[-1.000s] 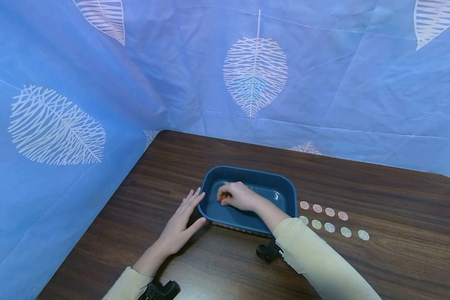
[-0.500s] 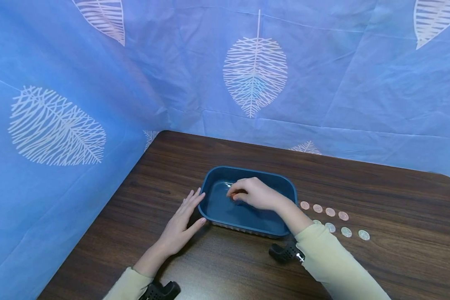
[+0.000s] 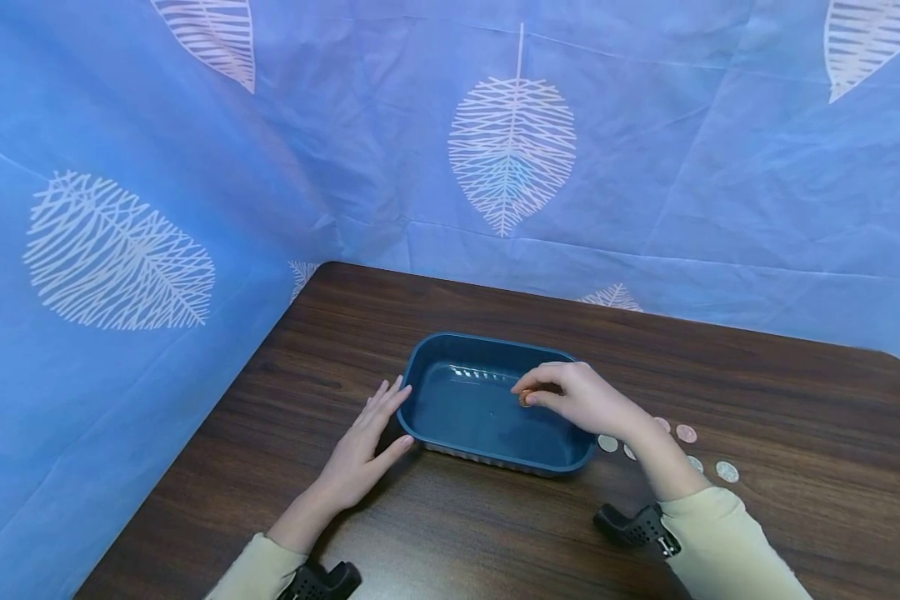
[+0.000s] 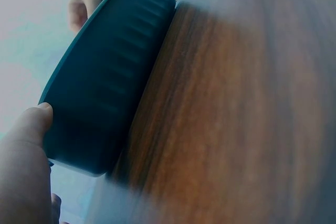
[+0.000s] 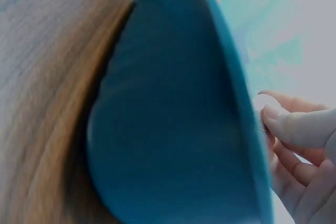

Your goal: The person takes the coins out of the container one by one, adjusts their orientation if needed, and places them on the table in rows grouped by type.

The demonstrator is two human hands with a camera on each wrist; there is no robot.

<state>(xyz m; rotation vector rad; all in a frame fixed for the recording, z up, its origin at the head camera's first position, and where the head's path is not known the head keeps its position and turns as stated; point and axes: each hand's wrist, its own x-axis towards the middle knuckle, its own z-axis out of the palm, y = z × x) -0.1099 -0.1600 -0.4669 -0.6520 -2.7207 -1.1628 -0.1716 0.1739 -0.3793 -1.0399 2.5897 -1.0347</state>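
Observation:
A dark blue rectangular tub (image 3: 487,417) stands on the table. My right hand (image 3: 592,402) is over its right end, pinching a copper-coloured coin (image 3: 525,398) between thumb and fingers; in the right wrist view the coin (image 5: 265,101) shows as a pale disc at the fingertips. With straight, spread fingers, my left hand (image 3: 360,454) touches the tub's left end. The left wrist view has the left thumb (image 4: 37,121) against the tub's rim. To the right of the tub lie several coins (image 3: 727,472), some of them hidden under the right forearm.
The table (image 3: 435,533) is dark wood grain with rounded corners. Behind and to the left hangs a blue cloth (image 3: 645,150) with white leaf prints. A black wrist device (image 3: 633,527) sits at each sleeve.
My right hand has moved from the left part of the tub to its right end, holding the coin throughout. The right forearm now covers part of the coin rows. The left hand has stayed put.

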